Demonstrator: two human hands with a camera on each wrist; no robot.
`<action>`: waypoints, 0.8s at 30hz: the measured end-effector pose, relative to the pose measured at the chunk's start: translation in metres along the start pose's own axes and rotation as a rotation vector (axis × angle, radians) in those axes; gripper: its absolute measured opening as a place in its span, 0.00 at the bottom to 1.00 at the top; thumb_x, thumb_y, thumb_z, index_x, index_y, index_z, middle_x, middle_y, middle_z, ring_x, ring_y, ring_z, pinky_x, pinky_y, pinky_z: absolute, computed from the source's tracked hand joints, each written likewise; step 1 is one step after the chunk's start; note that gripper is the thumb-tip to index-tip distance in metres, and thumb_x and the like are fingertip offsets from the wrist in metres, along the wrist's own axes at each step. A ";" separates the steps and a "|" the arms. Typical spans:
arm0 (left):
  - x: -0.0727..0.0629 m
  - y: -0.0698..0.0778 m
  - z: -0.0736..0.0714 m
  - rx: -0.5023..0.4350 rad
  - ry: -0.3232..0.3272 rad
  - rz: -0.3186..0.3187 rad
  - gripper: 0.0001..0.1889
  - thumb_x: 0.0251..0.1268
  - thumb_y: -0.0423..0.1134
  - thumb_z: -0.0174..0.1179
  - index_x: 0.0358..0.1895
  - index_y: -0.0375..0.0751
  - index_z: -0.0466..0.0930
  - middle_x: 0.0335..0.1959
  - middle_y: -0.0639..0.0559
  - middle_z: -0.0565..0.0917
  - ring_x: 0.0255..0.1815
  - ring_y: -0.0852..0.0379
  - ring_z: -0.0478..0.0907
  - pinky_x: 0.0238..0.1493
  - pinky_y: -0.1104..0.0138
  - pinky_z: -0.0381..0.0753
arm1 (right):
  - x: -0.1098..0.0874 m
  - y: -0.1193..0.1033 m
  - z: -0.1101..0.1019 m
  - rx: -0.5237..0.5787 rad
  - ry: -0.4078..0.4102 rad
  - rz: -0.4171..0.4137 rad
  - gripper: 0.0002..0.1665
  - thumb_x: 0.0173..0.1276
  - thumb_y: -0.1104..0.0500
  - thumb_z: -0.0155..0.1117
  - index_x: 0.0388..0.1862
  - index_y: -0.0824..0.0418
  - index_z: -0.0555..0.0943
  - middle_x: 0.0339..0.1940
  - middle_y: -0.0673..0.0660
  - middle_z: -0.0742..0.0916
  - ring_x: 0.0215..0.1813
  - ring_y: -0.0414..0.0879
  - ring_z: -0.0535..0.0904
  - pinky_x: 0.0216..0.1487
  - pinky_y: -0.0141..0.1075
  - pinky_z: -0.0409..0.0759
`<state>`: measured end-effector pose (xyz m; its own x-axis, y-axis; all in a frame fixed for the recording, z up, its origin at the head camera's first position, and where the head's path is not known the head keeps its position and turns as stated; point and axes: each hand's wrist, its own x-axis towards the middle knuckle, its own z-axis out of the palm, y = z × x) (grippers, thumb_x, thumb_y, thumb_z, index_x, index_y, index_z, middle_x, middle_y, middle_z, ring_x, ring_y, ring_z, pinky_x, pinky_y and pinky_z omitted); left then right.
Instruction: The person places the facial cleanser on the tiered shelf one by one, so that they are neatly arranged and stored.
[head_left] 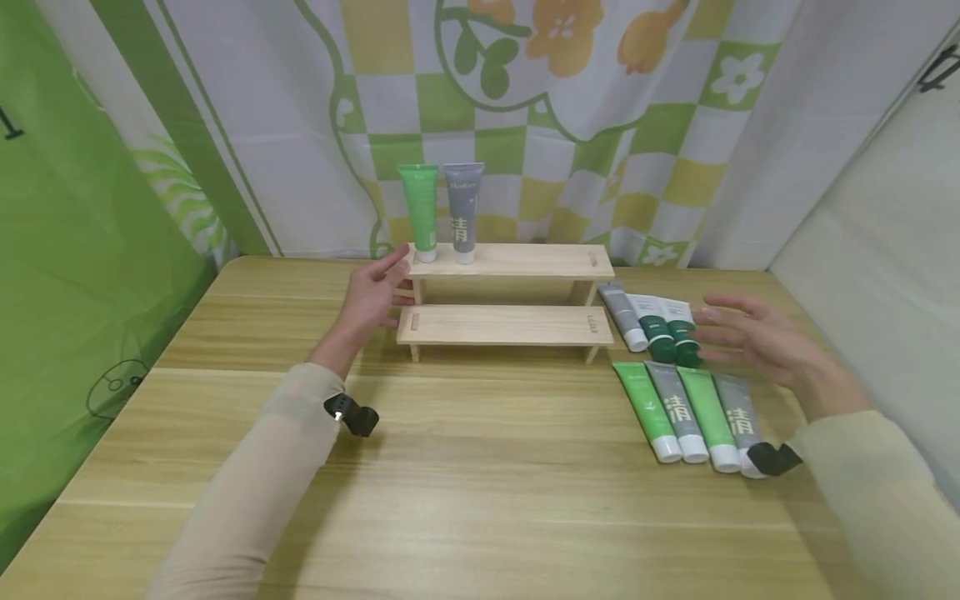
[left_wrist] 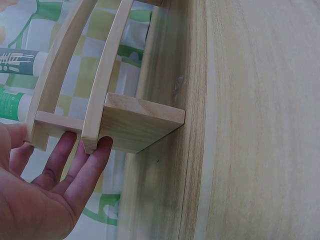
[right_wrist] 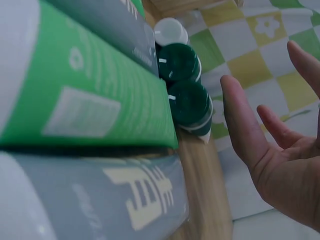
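My left hand (head_left: 372, 293) is at the left end of a two-tier wooden stand (head_left: 506, 325), its fingers (left_wrist: 90, 172) extended and touching the tier ends. A green tube (head_left: 420, 208) and a grey tube (head_left: 464, 208) stand upright on their caps on the upper tier, near that hand. To the right of the stand, my right hand (head_left: 765, 342) hovers with spread fingers and holds nothing. It is just right of two white tubes with dark green lower parts (head_left: 682, 332). In the right wrist view, their dark green caps (right_wrist: 189, 102) show left of the thumb.
A smaller grey tube (head_left: 622, 317) lies beside the white-and-green pair. Closer to me, green tubes (head_left: 708, 417) and grey tubes (head_left: 675, 408) lie alternating in a row on the wooden table (head_left: 480, 467). A patterned curtain (head_left: 510, 150) hangs behind the stand.
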<state>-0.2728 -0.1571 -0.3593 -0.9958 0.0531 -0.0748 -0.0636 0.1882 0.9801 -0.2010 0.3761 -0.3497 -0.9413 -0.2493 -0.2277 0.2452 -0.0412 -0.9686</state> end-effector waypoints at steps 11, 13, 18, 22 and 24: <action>0.002 0.001 0.002 0.007 0.003 -0.017 0.24 0.78 0.55 0.51 0.74 0.69 0.66 0.57 0.39 0.80 0.53 0.40 0.82 0.45 0.45 0.84 | 0.010 0.002 -0.024 0.024 0.044 0.161 0.15 0.80 0.60 0.55 0.60 0.54 0.65 0.47 0.54 0.88 0.49 0.49 0.86 0.52 0.44 0.84; 0.002 0.002 0.003 0.008 0.005 -0.019 0.24 0.78 0.55 0.51 0.74 0.69 0.66 0.57 0.39 0.81 0.53 0.40 0.82 0.45 0.45 0.84 | 0.013 0.001 -0.026 0.002 0.046 0.187 0.16 0.80 0.59 0.56 0.60 0.55 0.64 0.46 0.53 0.88 0.48 0.48 0.86 0.53 0.45 0.83; 0.001 0.002 0.003 0.006 0.004 -0.019 0.24 0.78 0.55 0.51 0.74 0.69 0.66 0.57 0.39 0.81 0.54 0.40 0.82 0.46 0.44 0.83 | 0.020 0.000 -0.027 -0.065 0.043 0.250 0.20 0.79 0.57 0.56 0.62 0.58 0.61 0.45 0.53 0.87 0.48 0.47 0.85 0.57 0.47 0.81; 0.001 0.002 0.002 0.007 0.002 -0.017 0.24 0.78 0.55 0.51 0.74 0.69 0.67 0.57 0.40 0.81 0.54 0.40 0.82 0.46 0.44 0.83 | 0.025 0.000 -0.027 -0.138 0.038 0.278 0.35 0.80 0.57 0.56 0.75 0.68 0.53 0.44 0.52 0.88 0.48 0.46 0.85 0.59 0.48 0.80; 0.001 0.002 0.002 0.007 0.001 -0.017 0.24 0.78 0.55 0.51 0.74 0.69 0.67 0.57 0.40 0.81 0.54 0.40 0.82 0.46 0.44 0.83 | 0.028 0.001 -0.026 -0.181 0.039 0.288 0.43 0.80 0.56 0.56 0.78 0.72 0.44 0.44 0.52 0.87 0.48 0.46 0.85 0.59 0.48 0.80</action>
<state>-0.2739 -0.1547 -0.3580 -0.9947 0.0487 -0.0907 -0.0796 0.1960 0.9774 -0.2334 0.3942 -0.3594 -0.8484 -0.1879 -0.4948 0.4604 0.1991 -0.8651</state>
